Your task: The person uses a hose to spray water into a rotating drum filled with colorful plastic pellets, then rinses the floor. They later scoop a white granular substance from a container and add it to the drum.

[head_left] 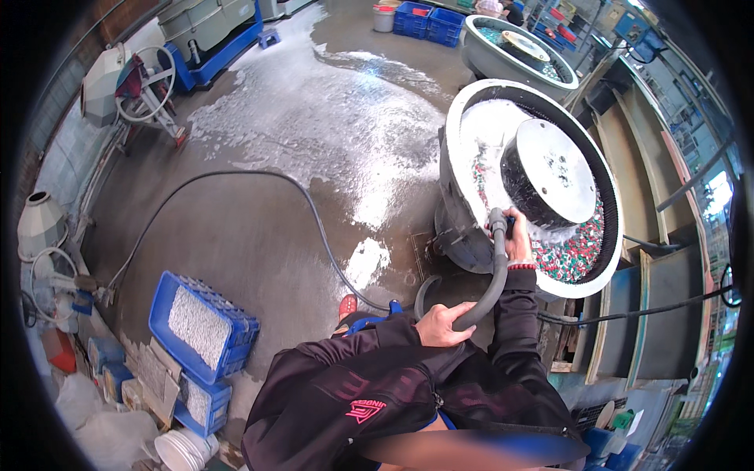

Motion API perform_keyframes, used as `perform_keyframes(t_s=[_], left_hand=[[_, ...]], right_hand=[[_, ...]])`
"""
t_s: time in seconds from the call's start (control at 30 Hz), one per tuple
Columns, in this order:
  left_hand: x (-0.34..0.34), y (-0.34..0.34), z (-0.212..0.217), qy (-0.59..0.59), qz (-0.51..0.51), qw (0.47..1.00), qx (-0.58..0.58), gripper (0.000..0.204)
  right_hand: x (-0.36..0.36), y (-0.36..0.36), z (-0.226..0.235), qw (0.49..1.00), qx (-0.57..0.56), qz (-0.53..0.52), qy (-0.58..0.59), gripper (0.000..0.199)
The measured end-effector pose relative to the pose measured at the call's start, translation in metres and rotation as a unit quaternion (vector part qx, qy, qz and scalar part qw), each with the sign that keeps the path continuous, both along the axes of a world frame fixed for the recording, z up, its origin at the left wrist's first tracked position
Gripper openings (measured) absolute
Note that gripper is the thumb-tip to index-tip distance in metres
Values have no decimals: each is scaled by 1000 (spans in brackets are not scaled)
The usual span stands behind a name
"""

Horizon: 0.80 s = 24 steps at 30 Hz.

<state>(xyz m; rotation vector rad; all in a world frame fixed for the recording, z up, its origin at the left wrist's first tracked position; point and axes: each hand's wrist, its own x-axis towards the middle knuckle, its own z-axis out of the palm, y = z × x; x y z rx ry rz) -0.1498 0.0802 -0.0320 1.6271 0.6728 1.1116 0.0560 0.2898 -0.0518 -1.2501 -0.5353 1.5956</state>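
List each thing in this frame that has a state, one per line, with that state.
left hand: closed around the hose, low on its curve
right hand: gripping the hose end at the tub rim
hose: bent upward, its end aimed into the tub
round tub: open, holding coloured pellets and white foam
centre dome: dry on top, foam around its base
floor: wet, streaked with foam
blue crate: filled with pale grey pieces
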Motion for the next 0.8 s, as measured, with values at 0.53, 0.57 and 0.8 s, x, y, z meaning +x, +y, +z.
perform_keyframes(t_s=[0.53,0.57,0.8], left_hand=[[-93,76,0,-34,-103,993,-49,44],[-95,77,0,-39,-100,994,-29,44],[-94,77,-2,-50,-120,990,-58,40]], right_hand=[[-71,46,-6,998,-23,-63,0,39],[-72,44,-2,997,-25,-75,-3,39],[-61,39,20,990,-1,-108,-87,35]])
